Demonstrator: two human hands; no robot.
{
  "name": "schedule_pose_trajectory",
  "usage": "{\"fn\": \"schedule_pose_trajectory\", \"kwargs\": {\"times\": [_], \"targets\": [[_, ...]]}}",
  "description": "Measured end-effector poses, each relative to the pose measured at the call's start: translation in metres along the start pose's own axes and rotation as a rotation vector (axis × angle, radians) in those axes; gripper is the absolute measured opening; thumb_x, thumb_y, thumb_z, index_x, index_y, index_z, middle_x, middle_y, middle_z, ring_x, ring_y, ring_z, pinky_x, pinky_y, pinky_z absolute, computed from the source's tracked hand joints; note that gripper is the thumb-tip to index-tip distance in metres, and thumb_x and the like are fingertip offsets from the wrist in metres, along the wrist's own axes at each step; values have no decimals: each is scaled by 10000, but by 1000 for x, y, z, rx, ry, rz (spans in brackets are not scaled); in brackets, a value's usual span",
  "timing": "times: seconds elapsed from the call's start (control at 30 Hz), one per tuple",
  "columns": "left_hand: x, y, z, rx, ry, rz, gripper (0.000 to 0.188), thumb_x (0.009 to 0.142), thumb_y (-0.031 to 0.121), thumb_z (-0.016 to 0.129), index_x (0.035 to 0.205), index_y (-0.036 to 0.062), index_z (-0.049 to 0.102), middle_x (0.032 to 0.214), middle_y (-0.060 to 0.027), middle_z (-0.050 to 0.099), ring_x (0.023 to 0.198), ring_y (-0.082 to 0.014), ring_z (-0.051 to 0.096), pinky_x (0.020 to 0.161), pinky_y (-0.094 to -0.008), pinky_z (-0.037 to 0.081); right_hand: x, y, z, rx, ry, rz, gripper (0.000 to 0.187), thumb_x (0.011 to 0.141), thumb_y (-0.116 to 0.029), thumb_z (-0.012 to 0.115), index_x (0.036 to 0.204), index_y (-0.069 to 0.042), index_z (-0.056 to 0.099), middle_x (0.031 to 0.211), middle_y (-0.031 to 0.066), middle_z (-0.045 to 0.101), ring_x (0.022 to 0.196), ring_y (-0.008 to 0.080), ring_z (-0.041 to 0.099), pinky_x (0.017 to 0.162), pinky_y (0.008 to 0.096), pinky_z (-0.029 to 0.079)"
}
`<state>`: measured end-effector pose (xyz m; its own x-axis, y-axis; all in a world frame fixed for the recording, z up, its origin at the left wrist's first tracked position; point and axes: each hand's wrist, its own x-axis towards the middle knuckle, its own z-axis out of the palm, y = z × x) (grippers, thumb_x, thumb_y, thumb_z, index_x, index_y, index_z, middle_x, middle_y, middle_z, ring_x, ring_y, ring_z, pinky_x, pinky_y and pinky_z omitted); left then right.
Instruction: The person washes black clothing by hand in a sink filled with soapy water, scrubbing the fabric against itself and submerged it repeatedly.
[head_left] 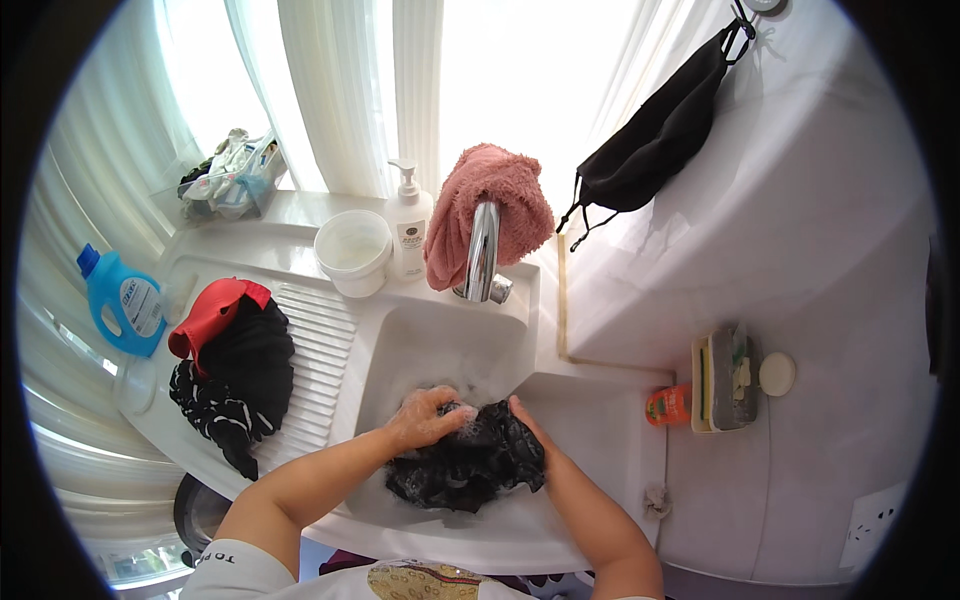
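Note:
A wet black garment [460,475] lies bunched in the white sink basin [400,345], in shallow sudsy water. My left hand [430,418], flecked with foam, is curled over the garment's far left part with its fingers bent into the cloth. At the garment's right edge, my right hand [530,430] has its thumb along the top of the cloth; its other fingers are hidden under or behind the fabric. A chrome faucet [483,250], draped with a pink towel [490,190], stands at the far side of the basin.
Left of the basin, a ribbed washboard [318,340] bears black clothes [250,360] and a red piece [215,315]. Behind are a blue detergent bottle [130,305], a white tub [353,250] and a pump bottle [408,225]. A black mask [660,130] hangs at right.

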<state>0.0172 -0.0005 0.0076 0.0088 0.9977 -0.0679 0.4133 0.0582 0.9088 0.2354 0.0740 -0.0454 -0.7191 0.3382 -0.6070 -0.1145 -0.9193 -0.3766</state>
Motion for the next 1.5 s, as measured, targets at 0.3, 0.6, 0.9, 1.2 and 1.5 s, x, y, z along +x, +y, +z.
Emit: {"fn": "schedule_pose_trajectory", "kwargs": {"times": [0.3, 0.6, 0.9, 1.2, 1.5], "targets": [[-79, -15, 36, 775, -18, -76, 736, 826, 615, 524, 1351, 110, 413, 1465, -184, 254, 1329, -397, 253, 1014, -627, 234, -23, 73, 10, -1748, 417, -240, 935, 716, -679, 620, 1449, -236, 246, 1488, 259, 105, 1376, 434, 137, 1060, 570, 255], [-13, -78, 59, 634, -321, -449, 604, 893, 509, 487, 1319, 83, 450, 1260, -197, 517, 1130, -325, 526, 969, -436, 409, 42, 72, 13, -1664, 556, -112, 752, 763, -407, 655, 1358, -56, 359, 1339, 243, 415, 1146, 416, 490, 944, 470, 421], [44, -218, 87, 735, -545, -449, 537, 829, 526, 559, 1079, 52, 588, 1089, -205, 599, 1025, -346, 575, 871, -406, 460, 157, 115, -118, -1697, 633, -2, 591, 805, -334, 603, 1298, -30, 486, 1313, 242, 459, 1292, 360, 368, 1017, 462, 375], [21, -28, 13, 235, 25, -144, 512, 728, 519, 670, 794, 11, 666, 747, -186, 640, 754, -362, 618, 692, -400, 479, 65, 4, -13, -553, 373, -510, 641, 838, -416, 624, 1328, -34, 468, 1273, 136, 495, 1167, 231, 469, 994, 324, 346], [-91, -22, 18, 473, 46, 352, 586, 771, 524, 640, 1126, 62, 578, 1107, -177, 555, 983, -349, 544, 856, -468, 422, -15, 46, 31, -1768, 145, -293, 819, 706, -649, 650, 1406, -318, 385, 1500, 280, 87, 1371, 480, 117, 1098, 534, 179]]}}
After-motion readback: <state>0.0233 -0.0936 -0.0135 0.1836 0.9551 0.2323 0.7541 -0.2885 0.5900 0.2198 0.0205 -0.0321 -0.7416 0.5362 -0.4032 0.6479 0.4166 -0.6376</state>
